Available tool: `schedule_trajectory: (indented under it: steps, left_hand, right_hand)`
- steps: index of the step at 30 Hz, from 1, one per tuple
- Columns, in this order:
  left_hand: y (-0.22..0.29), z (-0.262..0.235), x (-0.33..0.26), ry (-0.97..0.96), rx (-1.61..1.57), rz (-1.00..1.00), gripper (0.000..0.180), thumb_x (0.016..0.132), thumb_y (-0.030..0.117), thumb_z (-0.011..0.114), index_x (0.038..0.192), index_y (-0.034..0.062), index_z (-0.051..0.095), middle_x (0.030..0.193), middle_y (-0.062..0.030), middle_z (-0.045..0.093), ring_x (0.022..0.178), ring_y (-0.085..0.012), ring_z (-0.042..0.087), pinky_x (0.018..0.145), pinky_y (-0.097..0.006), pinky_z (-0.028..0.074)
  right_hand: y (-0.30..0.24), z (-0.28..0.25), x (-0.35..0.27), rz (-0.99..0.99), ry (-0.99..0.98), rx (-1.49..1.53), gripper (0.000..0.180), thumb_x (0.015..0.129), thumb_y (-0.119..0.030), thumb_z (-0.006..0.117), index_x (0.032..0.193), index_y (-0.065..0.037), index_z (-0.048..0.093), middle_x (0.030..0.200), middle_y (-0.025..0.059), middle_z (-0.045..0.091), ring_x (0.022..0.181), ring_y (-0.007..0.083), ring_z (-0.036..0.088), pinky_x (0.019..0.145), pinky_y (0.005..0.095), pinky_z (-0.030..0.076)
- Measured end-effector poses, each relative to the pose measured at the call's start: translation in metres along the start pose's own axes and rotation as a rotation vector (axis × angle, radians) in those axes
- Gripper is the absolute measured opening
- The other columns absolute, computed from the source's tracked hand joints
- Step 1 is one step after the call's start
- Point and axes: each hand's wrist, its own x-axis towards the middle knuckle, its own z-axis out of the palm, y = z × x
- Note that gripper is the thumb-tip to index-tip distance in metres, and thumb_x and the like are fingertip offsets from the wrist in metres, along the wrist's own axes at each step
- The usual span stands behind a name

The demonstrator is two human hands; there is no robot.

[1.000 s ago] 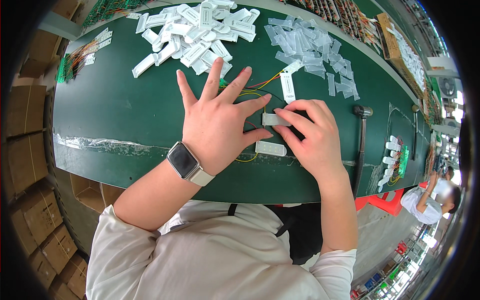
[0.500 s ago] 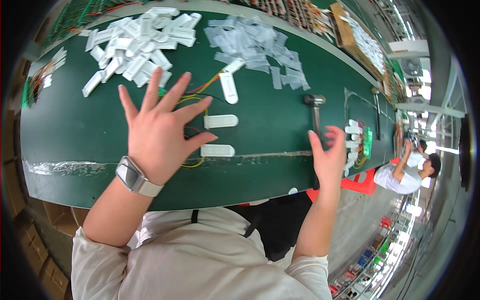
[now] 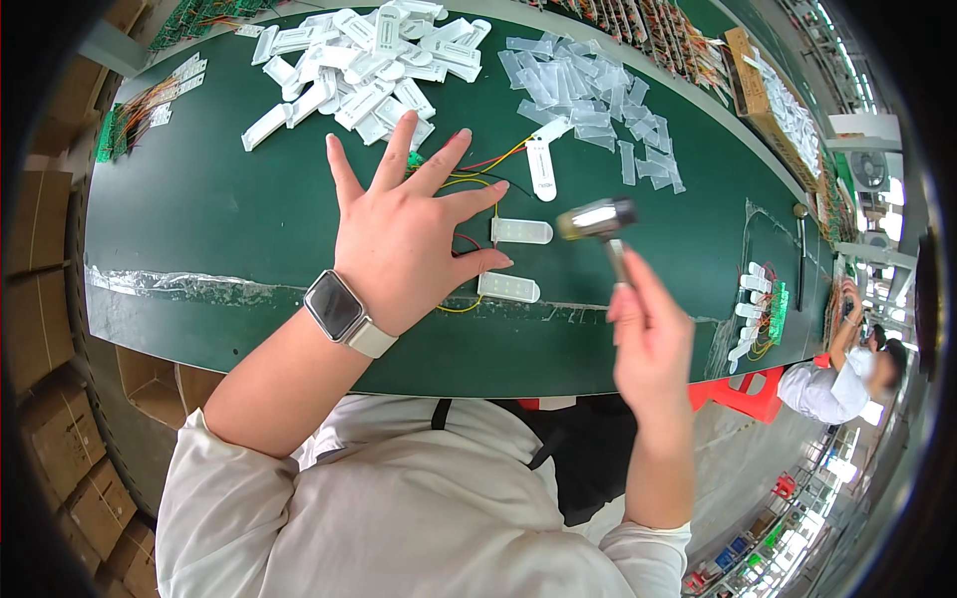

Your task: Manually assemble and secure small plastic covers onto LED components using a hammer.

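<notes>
My left hand (image 3: 404,234) is spread wide, palm down, over thin coloured wires and a small green circuit board (image 3: 415,159) that it partly covers. Its thumb and index fingertip lie near two white rounded light modules, an upper one (image 3: 521,230) and a lower one (image 3: 508,287), wired to the board. A third white module (image 3: 541,171) lies farther off, its end touching another white piece (image 3: 551,131). In my right hand (image 3: 650,349) is a hammer (image 3: 598,218), gripped by its metal handle. The hammer's head is raised to the right of the upper module.
A heap of white casings (image 3: 374,65) lies at the far left, beside scattered translucent strips (image 3: 578,85). Wired boards (image 3: 778,314) lie at right, near another hammer (image 3: 800,239). A cardboard tray (image 3: 763,105) stands beyond. A person (image 3: 837,384) sits off to the right.
My right hand has closed on the hammer and lifted it, bringing its head left towards the modules. My left hand stays spread in place. The whole view has shifted.
</notes>
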Motion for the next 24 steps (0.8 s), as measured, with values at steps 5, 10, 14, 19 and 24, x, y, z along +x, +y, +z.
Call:
schedule_trajectory:
  steps: [5, 10, 14, 19, 24]
  left_hand:
    - [-0.003, 0.001, -0.001, 0.007, -0.015, -0.008, 0.062, 0.072, 0.052, 0.094, 0.131, 0.0387, 0.080, 0.167, 0.0013, 0.053, 0.162, -0.0382, 0.032, 0.122, -0.086, 0.009]
    - [-0.003, 0.005, -0.002, 0.037, -0.028, 0.009, 0.061, 0.071, 0.054, 0.094, 0.129, 0.0380, 0.081, 0.166, 0.0035, 0.053, 0.162, -0.0369, 0.032, 0.121, -0.087, 0.009]
    - [-0.004, 0.006, -0.003, 0.038, -0.024, 0.004, 0.062, 0.071, 0.055, 0.093, 0.130, 0.0384, 0.081, 0.166, 0.0035, 0.053, 0.163, -0.0366, 0.032, 0.121, -0.087, 0.009]
    - [-0.003, 0.003, -0.001, 0.042, -0.025, 0.003, 0.061, 0.074, 0.053, 0.093, 0.131, 0.0386, 0.080, 0.165, 0.0030, 0.053, 0.162, -0.0359, 0.032, 0.122, -0.086, 0.009]
    - [0.000, 0.002, 0.000, 0.020, -0.012, 0.007, 0.060, 0.075, 0.051, 0.093, 0.132, 0.0383, 0.080, 0.167, 0.0027, 0.052, 0.162, -0.0362, 0.032, 0.123, -0.085, 0.010]
  right_hand:
    - [-0.028, 0.025, 0.012, -0.404, 0.089, -0.222, 0.050, 0.094, 0.008, 0.067, 0.142, -0.006, 0.072, 0.081, 0.0102, 0.067, 0.066, 0.0232, 0.066, 0.064, 0.0344, 0.055]
    - [-0.022, 0.044, 0.007, -0.337, 0.112, -0.421, 0.054, 0.087, 0.005, 0.072, 0.138, -0.013, 0.076, 0.078, 0.0022, 0.060, 0.064, 0.0215, 0.064, 0.059, 0.0368, 0.052]
    - [-0.035, 0.035, 0.009, -0.397, 0.069, -0.547, 0.052, 0.087, 0.003, 0.073, 0.136, -0.014, 0.078, 0.078, 0.0013, 0.059, 0.063, 0.0211, 0.063, 0.059, 0.0368, 0.052]
    - [-0.032, 0.023, 0.003, -0.422, 0.263, -0.377, 0.055, 0.089, 0.003, 0.072, 0.141, -0.017, 0.075, 0.080, 0.0008, 0.063, 0.068, 0.0203, 0.067, 0.062, 0.0368, 0.055]
    - [-0.022, 0.037, -0.012, -0.194, 0.144, -0.429, 0.053, 0.091, 0.001, 0.074, 0.141, -0.017, 0.075, 0.080, 0.0026, 0.064, 0.069, 0.0216, 0.069, 0.064, 0.0366, 0.056]
